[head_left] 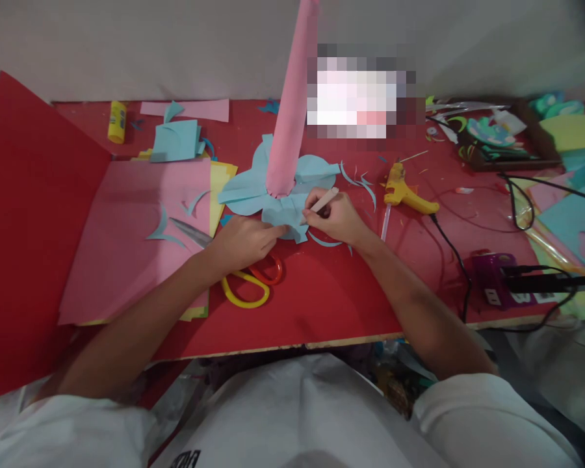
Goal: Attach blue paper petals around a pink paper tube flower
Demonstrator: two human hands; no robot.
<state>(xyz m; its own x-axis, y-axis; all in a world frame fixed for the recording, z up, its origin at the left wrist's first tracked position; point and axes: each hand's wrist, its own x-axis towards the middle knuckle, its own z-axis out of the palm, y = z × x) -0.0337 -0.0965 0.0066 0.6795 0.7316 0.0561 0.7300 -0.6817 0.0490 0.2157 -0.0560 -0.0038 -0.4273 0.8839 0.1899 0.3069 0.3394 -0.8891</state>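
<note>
A light blue paper flower (244, 188) lies on the red table, and a tall pink paper cone (287, 110) stands upright at its centre. My left hand (246, 242) rests at the flower's near petal, its index finger stretched onto the paper and the other fingers curled beneath. A slim white pen (327, 200) is gripped in my right hand (338, 218), held as for writing, with its lower end at the same petal. Scissors (246, 289) with yellow and red handles lie partly under my left hand, blades pointing left.
Pink paper sheets (121, 227) and a red board (34, 227) are at left. A glue stick (117, 122) stands behind. Rightward lie a yellow glue gun (404, 192) with its cord, a purple box (497, 279), and a tray (541, 156) of scraps. Blue paper cuttings (365, 188) are scattered around.
</note>
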